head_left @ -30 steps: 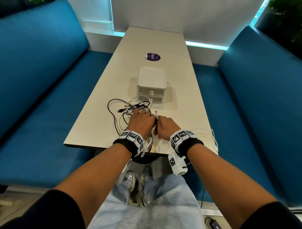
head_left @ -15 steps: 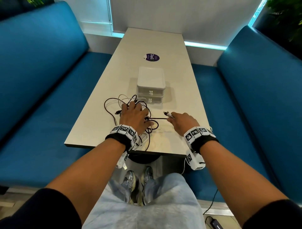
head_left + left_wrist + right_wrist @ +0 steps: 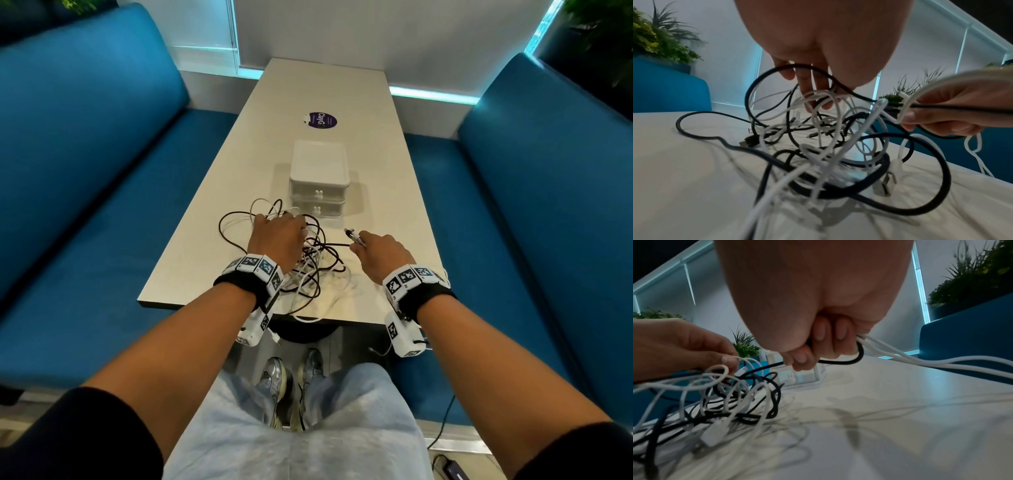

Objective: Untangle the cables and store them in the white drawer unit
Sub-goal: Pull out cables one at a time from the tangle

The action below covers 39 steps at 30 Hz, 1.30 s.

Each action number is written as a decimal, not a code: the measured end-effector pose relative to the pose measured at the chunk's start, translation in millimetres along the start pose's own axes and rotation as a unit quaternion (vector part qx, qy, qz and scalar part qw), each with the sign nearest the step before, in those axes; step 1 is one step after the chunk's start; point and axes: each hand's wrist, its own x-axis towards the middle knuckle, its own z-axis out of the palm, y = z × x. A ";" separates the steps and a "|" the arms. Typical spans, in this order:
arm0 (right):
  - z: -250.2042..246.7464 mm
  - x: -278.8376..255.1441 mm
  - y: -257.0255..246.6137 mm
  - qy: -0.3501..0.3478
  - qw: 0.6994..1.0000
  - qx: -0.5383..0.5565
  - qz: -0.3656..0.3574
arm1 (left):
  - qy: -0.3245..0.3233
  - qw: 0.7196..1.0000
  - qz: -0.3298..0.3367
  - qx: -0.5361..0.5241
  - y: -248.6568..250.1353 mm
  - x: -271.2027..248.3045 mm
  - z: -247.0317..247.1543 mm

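Observation:
A tangle of black and white cables (image 3: 308,267) lies near the front of the pale table (image 3: 387,192). My left hand (image 3: 279,228) rests on top of it. Its fingers (image 3: 809,91) reach down through the loops, and in the right wrist view it pinches a white strand (image 3: 744,359). My right hand (image 3: 371,245), to the right of the pile, grips a black cable (image 3: 838,362) and white cables (image 3: 941,364) in a fist. A plug end (image 3: 352,234) sticks out of that fist. The white drawer unit (image 3: 319,178) stands just behind the pile, both drawers closed.
Blue benches (image 3: 85,192) (image 3: 548,205) flank the table. A round purple sticker (image 3: 320,120) lies behind the drawer unit. White cable loops hang over the table's front edge (image 3: 308,318). My knees and shoes are below it.
My right hand has pulled to the right, away from the left, drawing the black cable taut out of the pile. The left hand has shifted forward onto the tangle. Little has moved in the last half second.

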 end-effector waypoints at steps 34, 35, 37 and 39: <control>-6.6 -4.9 36.9 0.000 0.997 0.052 0.059 | -0.127 0.983 0.073 0.108 12.0 13.4 -8.9; -6.5 -3.7 32.6 0.004 0.997 0.057 0.052 | -0.137 0.982 0.093 0.093 14.4 14.6 -7.4; -5.5 -2.6 27.0 0.003 0.997 0.063 0.043 | -0.172 0.976 0.106 0.077 20.3 16.1 -2.8; -3.5 -3.5 25.9 -0.002 0.997 0.064 0.042 | -0.200 0.974 0.087 0.059 21.1 16.8 3.4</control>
